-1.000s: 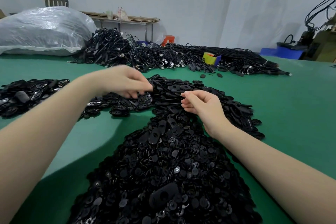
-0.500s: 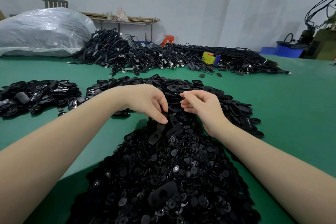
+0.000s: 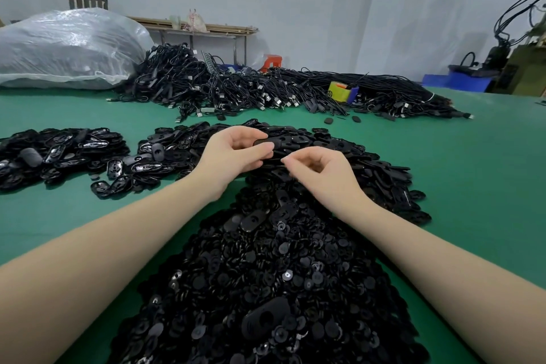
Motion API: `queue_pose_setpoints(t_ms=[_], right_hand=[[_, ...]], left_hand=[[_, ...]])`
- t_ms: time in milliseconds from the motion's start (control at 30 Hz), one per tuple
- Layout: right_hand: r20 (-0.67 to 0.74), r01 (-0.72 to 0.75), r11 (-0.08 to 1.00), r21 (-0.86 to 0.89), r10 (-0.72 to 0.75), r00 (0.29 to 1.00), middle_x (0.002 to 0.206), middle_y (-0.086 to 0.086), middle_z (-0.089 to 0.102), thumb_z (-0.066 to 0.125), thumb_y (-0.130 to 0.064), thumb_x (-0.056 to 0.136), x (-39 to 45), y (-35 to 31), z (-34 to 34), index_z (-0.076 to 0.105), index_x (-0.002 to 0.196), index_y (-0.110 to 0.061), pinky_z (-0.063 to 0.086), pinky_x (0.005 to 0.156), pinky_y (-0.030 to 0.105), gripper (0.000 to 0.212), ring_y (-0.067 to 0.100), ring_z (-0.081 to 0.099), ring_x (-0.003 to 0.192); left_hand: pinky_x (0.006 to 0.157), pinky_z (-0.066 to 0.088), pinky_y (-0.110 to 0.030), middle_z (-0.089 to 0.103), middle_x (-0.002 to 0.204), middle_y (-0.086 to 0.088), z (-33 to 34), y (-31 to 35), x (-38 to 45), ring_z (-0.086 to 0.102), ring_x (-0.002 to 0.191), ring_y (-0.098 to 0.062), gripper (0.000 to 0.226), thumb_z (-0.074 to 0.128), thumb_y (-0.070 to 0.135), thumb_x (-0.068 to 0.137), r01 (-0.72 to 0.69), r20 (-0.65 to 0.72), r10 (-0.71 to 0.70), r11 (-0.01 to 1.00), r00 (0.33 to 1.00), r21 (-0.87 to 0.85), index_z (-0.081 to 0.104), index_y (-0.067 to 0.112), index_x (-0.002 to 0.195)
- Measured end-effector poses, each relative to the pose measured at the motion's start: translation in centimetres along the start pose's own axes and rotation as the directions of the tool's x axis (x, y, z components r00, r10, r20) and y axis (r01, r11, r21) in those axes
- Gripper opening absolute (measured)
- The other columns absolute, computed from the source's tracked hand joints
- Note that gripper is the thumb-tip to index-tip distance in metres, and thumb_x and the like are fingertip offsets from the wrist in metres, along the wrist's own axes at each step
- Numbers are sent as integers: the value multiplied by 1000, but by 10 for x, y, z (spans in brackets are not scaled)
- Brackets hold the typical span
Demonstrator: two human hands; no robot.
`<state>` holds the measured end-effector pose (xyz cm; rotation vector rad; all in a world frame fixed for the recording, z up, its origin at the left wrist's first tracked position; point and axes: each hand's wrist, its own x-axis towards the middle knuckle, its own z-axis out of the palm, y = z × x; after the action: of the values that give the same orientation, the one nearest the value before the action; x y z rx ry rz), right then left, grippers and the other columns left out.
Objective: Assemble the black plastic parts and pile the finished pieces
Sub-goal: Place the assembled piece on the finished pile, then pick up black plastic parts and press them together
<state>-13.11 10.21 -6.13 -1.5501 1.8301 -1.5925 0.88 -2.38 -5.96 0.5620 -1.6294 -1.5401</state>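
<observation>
Green felt-looking table (image 3: 472, 186) fills most of the view, with a pale wall behind it and a whole lot of black stuff on top. Using the big heap of small round black parts (image 3: 266, 275) right in front of the person as the reference: both bare forearms reach out over it, one along each side, and the hands meet just past its far end.

Left hand (image 3: 233, 156) is turned palm-inward, wrist bent a bit, fingers curled around a flat oval black piece (image 3: 266, 142). Thumb sits under it, fingertips over the top edge, so it's gripping that piece and holding it just above the parts. Right hand (image 3: 319, 170) is right beside it, nearly touching, fingers bent in with thumb and forefinger pinched together close to the oval piece. Looks like something tiny could be in that pinch, but I honestly can't tell, it's too small and dark.

Beyond the round-parts heap, under the hands, a spread of flat oval plates (image 3: 369, 162) runs to its right. Left of the heap sit two shinier piles of assembled-looking pieces (image 3: 59, 154). Farther back from the heap is a long tangle of black cables (image 3: 266, 94), a yellow tape roll (image 3: 339, 91) on it, and a big clear plastic bag (image 3: 68, 47) at the back left.
</observation>
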Motion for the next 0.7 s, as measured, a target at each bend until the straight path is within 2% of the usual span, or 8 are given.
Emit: queue_pose_setpoints(t_ms=[100, 200, 300, 400, 467, 533, 633, 700], right_hand=[[243, 243, 935, -258, -181, 953, 71, -11, 65, 74, -24, 85, -1, -13, 1, 76, 85, -26, 44, 65, 14, 3, 2, 54, 65], [464, 339, 876, -344, -155, 872, 89, -12, 68, 73, -29, 86, -1, -26, 4, 76, 102, -28, 48, 77, 22, 17, 4, 58, 80], [585, 428, 799, -423, -120, 802, 107, -4, 68, 69, -30, 90, -2, -32, 8, 75, 111, -26, 44, 94, 29, 23, 9, 58, 102], [596, 452, 765, -458, -113, 795, 100, -13, 65, 69, -29, 90, -4, -38, 9, 76, 109, -26, 46, 91, 29, 21, 2, 55, 94], [581, 451, 748, -487, -108, 807, 88, -20, 56, 69, -28, 89, -4, -41, 11, 76, 106, -29, 47, 82, 28, 19, -4, 48, 78], [572, 451, 729, -514, -101, 814, 77, -22, 50, 70, -29, 89, -5, -42, 13, 76, 105, -32, 42, 70, 22, 18, -6, 43, 66], [547, 425, 735, -528, -89, 832, 60, -26, 43, 72, -33, 87, -7, -45, 12, 77, 102, -34, 29, 57, 11, 16, -13, 44, 61], [525, 401, 763, -506, -96, 846, 55, -25, 41, 74, -33, 86, -7, -45, 10, 78, 99, -32, 28, 55, 10, 14, -18, 47, 63]], left_hand=[[66, 57, -21, 74, 77, 2, 3, -1, -1, 75, 84, -17, 16, 77, 5, 82, -4, 5, 4, 998, 1000, -64, 69, 18, 87], [64, 57, -21, 74, 74, 2, 8, -1, -3, 75, 80, -14, 16, 74, 3, 85, -6, 3, 6, 995, 1000, -100, 66, 17, 87], [64, 56, -19, 76, 81, 1, 12, 1, -4, 75, 84, -13, 13, 71, 6, 88, -11, -36, 5, 988, 999, -152, 66, 16, 94], [68, 57, -20, 77, 87, -1, 16, -1, -6, 75, 88, -13, 13, 66, 8, 93, 3, -22, -7, 985, 1000, -171, 68, 17, 102], [70, 57, -19, 76, 92, -4, 17, -2, -7, 74, 90, -13, 15, 65, 8, 94, 18, 12, -17, 989, 1000, -149, 70, 17, 104], [70, 56, -18, 75, 94, -8, 16, -2, -7, 74, 91, -13, 19, 66, 6, 92, 36, 48, -29, 990, 998, -133, 71, 17, 107], [74, 58, -20, 74, 89, -5, 13, -1, -7, 74, 92, -14, 26, 67, 1, 90, 77, 86, -65, 988, 994, -137, 70, 17, 110], [81, 60, -25, 74, 96, -7, 11, -1, -6, 73, 95, -13, 25, 65, 3, 91, 112, 105, -97, 982, 990, -154, 70, 16, 111]])
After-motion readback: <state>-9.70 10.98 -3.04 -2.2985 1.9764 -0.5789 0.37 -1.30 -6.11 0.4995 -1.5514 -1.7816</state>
